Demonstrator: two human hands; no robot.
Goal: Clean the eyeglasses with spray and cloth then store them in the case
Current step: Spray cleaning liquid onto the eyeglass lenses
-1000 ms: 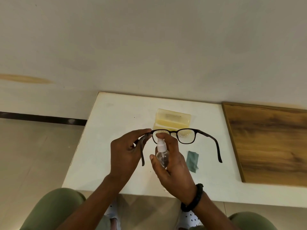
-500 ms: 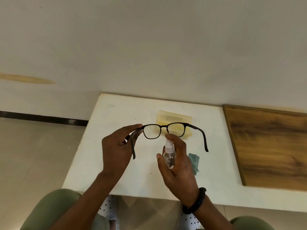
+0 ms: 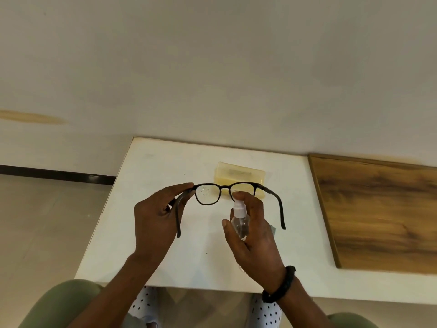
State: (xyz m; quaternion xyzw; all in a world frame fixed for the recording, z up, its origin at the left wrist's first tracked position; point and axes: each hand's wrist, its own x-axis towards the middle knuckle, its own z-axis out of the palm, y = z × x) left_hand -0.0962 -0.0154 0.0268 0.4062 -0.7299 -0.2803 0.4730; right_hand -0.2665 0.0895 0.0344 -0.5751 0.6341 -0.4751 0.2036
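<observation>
My left hand [image 3: 156,218] pinches the left hinge of the black-framed eyeglasses [image 3: 223,188], holding them up over the white table [image 3: 146,176] with both arms unfolded. Droplets speckle the left lens. My right hand [image 3: 253,237] grips a small clear spray bottle [image 3: 240,221] with a white nozzle, index finger on top, pointing at the right lens from close behind. The pale yellow translucent case [image 3: 238,172] lies on the table just beyond the glasses. The teal cloth [image 3: 273,229] is almost fully hidden behind my right hand.
A wood-grain board [image 3: 378,214] covers the table's right part. The wall stands right behind the table. The floor lies to the left, and my knees are at the table's near edge.
The glasses shifted left in my left hand, so the bottle's nozzle went from facing the left lens to facing the right one. The cloth became more hidden behind my right hand.
</observation>
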